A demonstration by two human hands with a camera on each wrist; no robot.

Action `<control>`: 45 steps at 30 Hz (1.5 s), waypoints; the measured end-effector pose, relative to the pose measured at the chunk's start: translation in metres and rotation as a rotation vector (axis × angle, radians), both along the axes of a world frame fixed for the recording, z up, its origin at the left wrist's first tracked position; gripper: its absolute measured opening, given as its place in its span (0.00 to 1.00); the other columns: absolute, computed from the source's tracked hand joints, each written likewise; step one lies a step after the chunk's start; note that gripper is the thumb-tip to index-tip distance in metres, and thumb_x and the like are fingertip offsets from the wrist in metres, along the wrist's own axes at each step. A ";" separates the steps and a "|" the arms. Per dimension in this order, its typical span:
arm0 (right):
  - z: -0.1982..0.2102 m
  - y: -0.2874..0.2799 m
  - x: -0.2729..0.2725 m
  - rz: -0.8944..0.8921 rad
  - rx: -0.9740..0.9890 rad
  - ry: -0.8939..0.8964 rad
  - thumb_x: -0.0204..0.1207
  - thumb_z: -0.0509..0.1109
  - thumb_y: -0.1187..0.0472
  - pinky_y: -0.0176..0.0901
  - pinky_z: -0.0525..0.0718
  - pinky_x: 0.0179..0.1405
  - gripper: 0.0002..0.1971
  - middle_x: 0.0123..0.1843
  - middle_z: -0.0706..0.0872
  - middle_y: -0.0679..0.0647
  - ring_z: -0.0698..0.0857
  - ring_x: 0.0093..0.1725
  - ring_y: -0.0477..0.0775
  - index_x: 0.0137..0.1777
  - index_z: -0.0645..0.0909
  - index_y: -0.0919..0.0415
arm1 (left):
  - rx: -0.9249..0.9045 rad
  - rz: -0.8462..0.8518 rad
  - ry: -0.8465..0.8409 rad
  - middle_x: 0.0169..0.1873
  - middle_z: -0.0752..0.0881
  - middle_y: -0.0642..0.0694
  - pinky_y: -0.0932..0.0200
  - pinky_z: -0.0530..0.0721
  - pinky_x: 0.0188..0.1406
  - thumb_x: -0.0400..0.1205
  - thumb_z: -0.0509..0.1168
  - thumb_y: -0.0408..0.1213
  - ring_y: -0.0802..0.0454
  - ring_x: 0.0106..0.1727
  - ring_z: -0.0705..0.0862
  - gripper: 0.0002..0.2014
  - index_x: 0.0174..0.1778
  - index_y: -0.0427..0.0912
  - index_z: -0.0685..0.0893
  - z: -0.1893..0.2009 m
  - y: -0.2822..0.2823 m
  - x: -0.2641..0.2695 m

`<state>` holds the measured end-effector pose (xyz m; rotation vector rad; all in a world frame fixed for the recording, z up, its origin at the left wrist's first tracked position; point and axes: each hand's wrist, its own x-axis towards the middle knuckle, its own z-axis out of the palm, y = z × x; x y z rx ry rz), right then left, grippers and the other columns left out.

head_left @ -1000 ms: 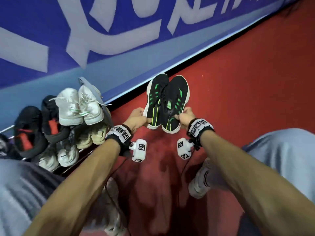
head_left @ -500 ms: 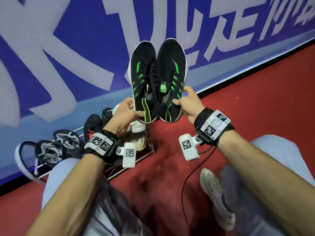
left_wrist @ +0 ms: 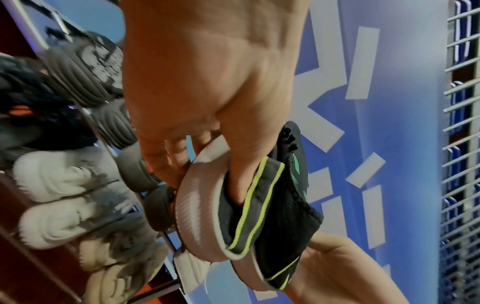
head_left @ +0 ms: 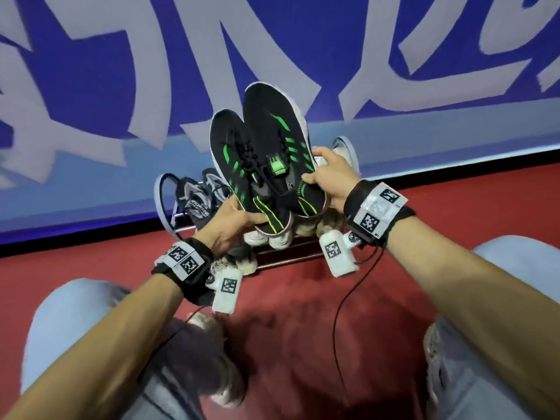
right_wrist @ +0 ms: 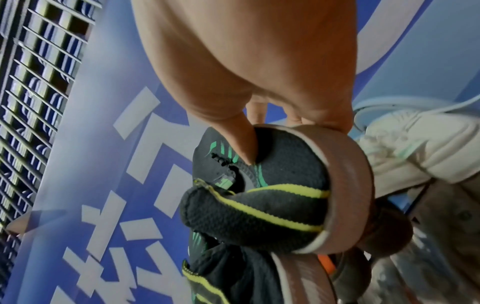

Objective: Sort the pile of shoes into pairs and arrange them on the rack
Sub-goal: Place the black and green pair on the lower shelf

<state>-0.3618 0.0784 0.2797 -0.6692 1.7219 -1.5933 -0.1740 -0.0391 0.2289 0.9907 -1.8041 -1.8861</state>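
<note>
I hold a pair of black sneakers with green stripes up in the air, toes pointing away, above the shoe rack [head_left: 281,259]. My left hand [head_left: 239,218] pinches the heel of the left sneaker [head_left: 233,165], thumb inside the collar [left_wrist: 239,185]. My right hand [head_left: 325,177] grips the heel of the right sneaker [head_left: 275,131], thumb pressed into its opening [right_wrist: 241,144]. The two shoes overlap, the right one lying partly over the left. White sneakers [head_left: 269,237] sit on the rack just below the held pair.
The rack stands on a red floor [head_left: 303,313] against a blue wall banner [head_left: 272,40] and carries grey-black shoes [head_left: 197,201] at left and white and beige ones [left_wrist: 64,195] lower down. My knees in light jeans [head_left: 515,298] frame the foreground. A cable [head_left: 342,313] hangs from the right wrist.
Both hands have lifted the green-striped pair off the floor and carried it left, above the rack. The right shoe has slid partly over the left one.
</note>
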 end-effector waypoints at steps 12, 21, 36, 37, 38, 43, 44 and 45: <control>-0.098 -0.061 0.097 0.459 0.291 -0.148 0.75 0.62 0.85 0.53 0.89 0.50 0.23 0.52 0.88 0.65 0.87 0.47 0.61 0.65 0.82 0.66 | 0.517 0.086 -0.207 0.48 0.93 0.50 0.63 0.90 0.45 0.81 0.69 0.23 0.57 0.45 0.91 0.12 0.53 0.44 0.89 -0.087 0.011 0.160; -0.240 -0.029 0.162 0.600 0.825 -0.328 0.76 0.64 0.75 0.37 0.82 0.27 0.17 0.38 0.89 0.52 0.87 0.32 0.51 0.58 0.82 0.55 | 0.719 0.038 -0.513 0.41 0.87 0.50 0.62 0.85 0.41 0.80 0.68 0.23 0.56 0.35 0.84 0.10 0.45 0.45 0.86 -0.172 0.032 0.233; -0.332 -0.017 0.106 0.303 0.810 -0.444 0.76 0.72 0.71 0.53 0.83 0.58 0.17 0.58 0.89 0.53 0.87 0.57 0.56 0.61 0.85 0.53 | 0.495 -0.166 -0.773 0.30 0.72 0.48 0.62 0.79 0.35 0.81 0.63 0.26 0.55 0.28 0.70 0.09 0.41 0.44 0.76 -0.252 -0.005 0.131; -0.337 -0.018 0.099 0.281 0.797 -0.445 0.76 0.72 0.71 0.53 0.84 0.58 0.15 0.56 0.90 0.52 0.87 0.55 0.55 0.58 0.86 0.53 | 0.428 -0.187 -0.796 0.31 0.73 0.47 0.62 0.78 0.32 0.81 0.63 0.26 0.54 0.29 0.71 0.08 0.42 0.43 0.77 -0.258 -0.008 0.122; -0.340 -0.018 0.093 0.255 0.794 -0.443 0.75 0.74 0.71 0.55 0.84 0.60 0.13 0.55 0.91 0.52 0.88 0.55 0.55 0.54 0.87 0.53 | 0.341 -0.221 -0.813 0.31 0.74 0.46 0.61 0.77 0.29 0.82 0.63 0.27 0.52 0.29 0.72 0.07 0.41 0.42 0.77 -0.265 -0.011 0.112; -0.366 -0.019 0.064 0.126 0.798 -0.453 0.78 0.72 0.69 0.55 0.83 0.61 0.10 0.54 0.90 0.53 0.88 0.51 0.55 0.49 0.85 0.51 | 0.211 -0.232 -0.746 0.54 0.86 0.36 0.48 0.86 0.46 0.81 0.63 0.28 0.40 0.52 0.86 0.16 0.66 0.33 0.79 -0.307 -0.023 0.065; -0.370 -0.018 0.056 0.112 0.811 -0.461 0.78 0.71 0.69 0.55 0.82 0.61 0.10 0.55 0.90 0.54 0.87 0.52 0.56 0.49 0.85 0.51 | 0.174 -0.213 -0.720 0.57 0.87 0.35 0.47 0.87 0.50 0.81 0.63 0.29 0.38 0.56 0.87 0.18 0.68 0.33 0.78 -0.316 -0.026 0.055; -0.374 -0.018 0.049 0.092 0.807 -0.475 0.79 0.70 0.69 0.56 0.82 0.63 0.09 0.56 0.90 0.55 0.87 0.54 0.57 0.49 0.84 0.52 | 0.138 -0.202 -0.688 0.60 0.87 0.35 0.46 0.87 0.55 0.81 0.63 0.30 0.37 0.61 0.87 0.19 0.69 0.35 0.78 -0.333 -0.029 0.044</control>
